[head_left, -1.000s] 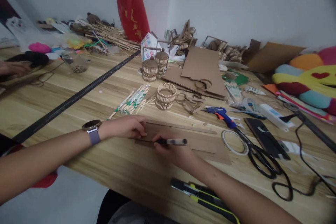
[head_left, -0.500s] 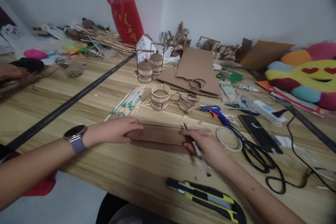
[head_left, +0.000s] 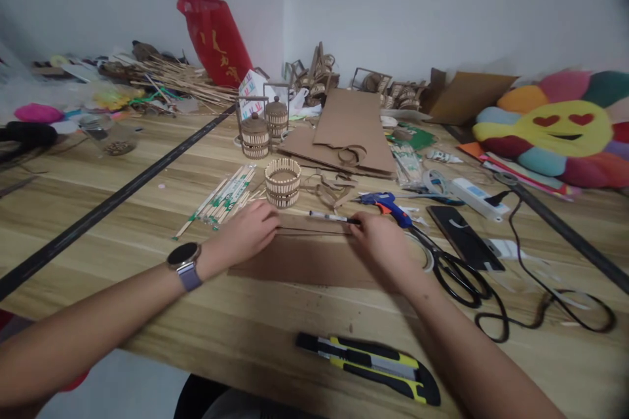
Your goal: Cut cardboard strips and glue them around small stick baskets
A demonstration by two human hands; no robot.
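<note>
While the round wooden tub [head_left: 282, 194] is walled, lidless, right grip [head_left: 381, 242] has slim black-and-white pen [head_left: 328, 216], left grip [head_left: 252, 229] brown cardboard strip [head_left: 309, 226].

- The left hand [head_left: 253, 226] has its fingers at one end of a narrow cardboard strip [head_left: 312, 225].
- The right hand [head_left: 381, 242] holds a pen [head_left: 329, 217] at the other end.
- A wider cardboard piece [head_left: 309, 263] lies nearer the person.
- Beyond stands a round stick basket [head_left: 283, 188].
</note>
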